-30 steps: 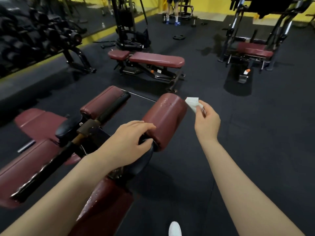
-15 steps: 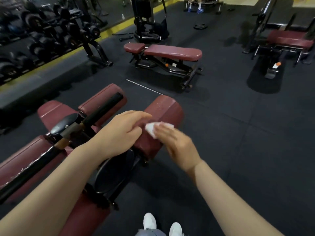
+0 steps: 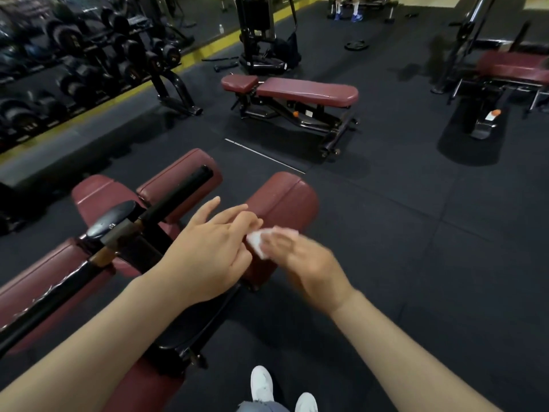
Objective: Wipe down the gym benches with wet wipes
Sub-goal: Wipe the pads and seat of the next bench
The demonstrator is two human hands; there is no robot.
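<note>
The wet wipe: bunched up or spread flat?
Bunched. The wet wipe shows as a small crumpled wad between the right hand and left hand, over the roller pad.

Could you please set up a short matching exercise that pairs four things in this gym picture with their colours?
Things:
1. wipe
2. roller pad
3. floor stripe
4. shoes

Colours:
A. yellow
B. white, on the person's feet
C. dark red
D. white, under the right hand

Pairs: 1-D, 2-C, 3-A, 4-B
</note>
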